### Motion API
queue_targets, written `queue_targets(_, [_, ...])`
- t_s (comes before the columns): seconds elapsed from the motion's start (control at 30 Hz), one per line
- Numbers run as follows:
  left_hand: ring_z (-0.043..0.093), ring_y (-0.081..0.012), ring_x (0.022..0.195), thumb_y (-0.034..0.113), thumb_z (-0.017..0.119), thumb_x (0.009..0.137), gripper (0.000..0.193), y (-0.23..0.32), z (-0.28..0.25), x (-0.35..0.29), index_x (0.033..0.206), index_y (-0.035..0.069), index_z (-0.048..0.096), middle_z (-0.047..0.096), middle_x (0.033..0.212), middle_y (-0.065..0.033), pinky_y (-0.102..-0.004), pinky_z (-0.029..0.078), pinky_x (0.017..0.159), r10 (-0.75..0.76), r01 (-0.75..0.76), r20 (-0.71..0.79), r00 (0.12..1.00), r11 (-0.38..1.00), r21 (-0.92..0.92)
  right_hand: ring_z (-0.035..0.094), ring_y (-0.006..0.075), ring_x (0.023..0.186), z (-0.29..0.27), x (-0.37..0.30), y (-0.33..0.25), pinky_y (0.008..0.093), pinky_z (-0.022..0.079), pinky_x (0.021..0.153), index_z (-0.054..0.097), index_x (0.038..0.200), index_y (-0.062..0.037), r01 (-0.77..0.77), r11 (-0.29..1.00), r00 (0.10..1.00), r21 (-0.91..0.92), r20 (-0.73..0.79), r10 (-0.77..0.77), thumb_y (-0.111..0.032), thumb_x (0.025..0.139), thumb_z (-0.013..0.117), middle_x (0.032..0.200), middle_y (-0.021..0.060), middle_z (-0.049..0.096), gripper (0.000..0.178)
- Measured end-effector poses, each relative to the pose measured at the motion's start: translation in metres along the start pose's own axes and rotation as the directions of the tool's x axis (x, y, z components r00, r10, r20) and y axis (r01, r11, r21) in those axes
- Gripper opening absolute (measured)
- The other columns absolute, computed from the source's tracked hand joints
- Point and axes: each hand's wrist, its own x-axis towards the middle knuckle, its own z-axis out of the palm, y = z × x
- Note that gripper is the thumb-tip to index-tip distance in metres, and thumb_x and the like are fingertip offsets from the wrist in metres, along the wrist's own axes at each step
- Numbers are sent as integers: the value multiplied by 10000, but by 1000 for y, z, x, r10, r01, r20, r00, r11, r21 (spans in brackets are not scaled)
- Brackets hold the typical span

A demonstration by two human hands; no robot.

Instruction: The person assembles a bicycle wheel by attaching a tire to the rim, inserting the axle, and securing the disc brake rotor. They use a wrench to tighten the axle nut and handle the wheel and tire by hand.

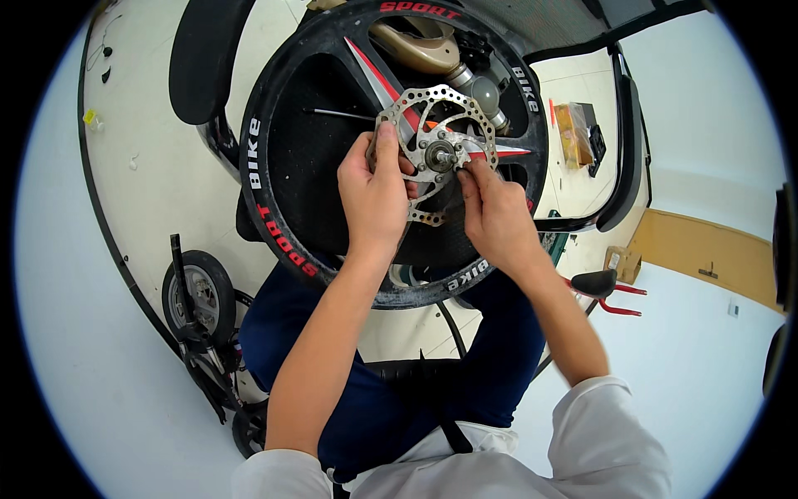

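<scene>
A black wheel (264,133) with red-and-white spokes lies flat in front of me, over a black chair seat. A silver brake disc (428,176) with a perforated rim sits at its centre, around the hub axle (440,156). My left hand (376,191) grips the disc's left side, thumb on top and fingers partly hidden beneath. Close to the axle, on its lower right, my right hand (497,212) is closed in a pinch. Whatever its fingertips hold is too covered to name. A thin dark rod (337,113) points out left of the disc.
Chair armrests (204,58) (625,141) flank the wheel, and a mesh backrest (573,25) rises beyond. A gold-and-grey part (424,51) shows through the far spokes. Left on the floor lies a small-wheeled bike (199,299). Boxed items (575,137) and a cardboard box (623,264) are right.
</scene>
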Motion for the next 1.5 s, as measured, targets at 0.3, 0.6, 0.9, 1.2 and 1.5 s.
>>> queue_targets(0.3, [654, -286, 625, 237, 508, 995, 280, -10, 9, 9, 907, -23, 562, 633, 700, -179, -373, 484, 589, 508, -427, -45, 860, 766, 481, 599, 425, 658, 8, -4, 13, 441, 452, 549, 558, 991, 6, 98, 988, 990, -121, -84, -109, -28, 917, 572, 711, 238, 595, 83])
queue_targets(0.6, [679, -268, 697, 210, 515, 993, 236, -9, 10, 9, 1002, -12, 595, 673, 785, -166, -347, 500, 644, 517, -450, -25, 856, 768, 456, 615, 349, 568, -9, 12, 35, 426, 480, 497, 524, 1028, 6, 359, 903, 932, -236, 146, -332, 3, 881, 590, 668, 172, 593, 161])
queue_targets(0.9, [703, -317, 701, 173, 486, 1004, 214, -11, 11, 10, 1059, -15, 572, 684, 784, -176, -362, 527, 594, 532, -456, -16, 847, 741, 493, 592, 327, 510, -15, 24, 50, 404, 465, 441, 512, 1009, 11, 548, 809, 835, -214, 200, -512, 31, 833, 612, 651, 144, 584, 203])
queue_targets(1.2, [700, -332, 717, 194, 467, 1009, 244, -18, 11, 13, 1061, -18, 577, 682, 789, -183, -378, 526, 608, 517, -436, -32, 855, 751, 496, 581, 317, 490, -26, 41, 61, 397, 447, 421, 510, 962, 36, 677, 705, 731, -212, 303, -611, 20, 823, 633, 630, 139, 580, 186])
queue_targets(1.5, [699, -317, 705, 209, 457, 1014, 262, -18, 10, 13, 1012, -13, 597, 682, 782, -172, -368, 519, 610, 502, -420, -38, 864, 761, 494, 566, 301, 446, -22, 54, 71, 399, 445, 409, 516, 948, -12, 744, 644, 666, -176, 259, -699, -109, 870, 624, 557, 108, 555, 165])
